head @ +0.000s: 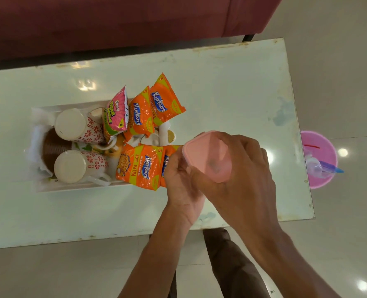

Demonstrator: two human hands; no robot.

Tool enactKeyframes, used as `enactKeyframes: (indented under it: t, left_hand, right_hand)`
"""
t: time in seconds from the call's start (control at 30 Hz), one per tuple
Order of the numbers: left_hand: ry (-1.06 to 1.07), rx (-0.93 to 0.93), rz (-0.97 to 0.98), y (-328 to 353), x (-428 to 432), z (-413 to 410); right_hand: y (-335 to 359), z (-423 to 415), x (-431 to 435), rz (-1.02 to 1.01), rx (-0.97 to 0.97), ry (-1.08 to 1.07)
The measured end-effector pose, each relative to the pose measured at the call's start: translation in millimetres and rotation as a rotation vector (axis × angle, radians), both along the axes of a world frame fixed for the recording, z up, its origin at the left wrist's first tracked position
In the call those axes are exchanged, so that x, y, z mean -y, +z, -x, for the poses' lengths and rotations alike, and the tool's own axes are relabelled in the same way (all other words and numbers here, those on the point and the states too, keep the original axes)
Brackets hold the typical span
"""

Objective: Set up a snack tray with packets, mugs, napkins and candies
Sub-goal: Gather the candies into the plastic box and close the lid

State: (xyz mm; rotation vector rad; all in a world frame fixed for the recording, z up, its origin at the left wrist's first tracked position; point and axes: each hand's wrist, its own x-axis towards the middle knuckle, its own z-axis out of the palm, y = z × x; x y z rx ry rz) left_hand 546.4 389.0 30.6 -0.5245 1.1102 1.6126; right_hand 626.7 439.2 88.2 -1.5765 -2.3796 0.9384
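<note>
A white tray [41,188] sits on the glass table, lined with white napkins [34,134]. Two floral mugs lie on their sides in it, one at the back [77,124] and one at the front [75,165]. Orange snack packets [139,166] and a pink packet [116,114] crowd its right half. Just right of the tray I hold a pink plastic box [208,157] above the table. My right hand [240,173] wraps its far side and my left hand [181,179] grips its near left edge. Candies cannot be made out inside it.
The pale glass table [232,93] stretches right of the tray. A dark red sofa [113,20] stands behind it. On the floor at the right sits a pink bucket [320,160] holding plastic items. A small round gold-lidded cup [170,136] lies by the packets.
</note>
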Motion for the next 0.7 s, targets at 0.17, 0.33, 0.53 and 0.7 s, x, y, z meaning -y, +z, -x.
enactKeyframes:
  t: [0.17,0.33,0.53,0.7]
  left_hand:
    - [0.071,0.071,-0.029,3,1,7]
    - [0.069,-0.037,-0.136,10,1,14]
    - [-0.489,-0.339,-0.066,19,17,54]
    - [-0.730,-0.655,0.016,23,14,55]
  right_hand:
    - [-2,-5,0,0.261,-0.202,-0.147]
    - [-6,-33,-6,0.841,-0.436,-0.322]
    - [-8,-54,-30,0.775,-0.505,-0.220]
    - [-15,-50,-27,0.728,-0.592,-0.243]
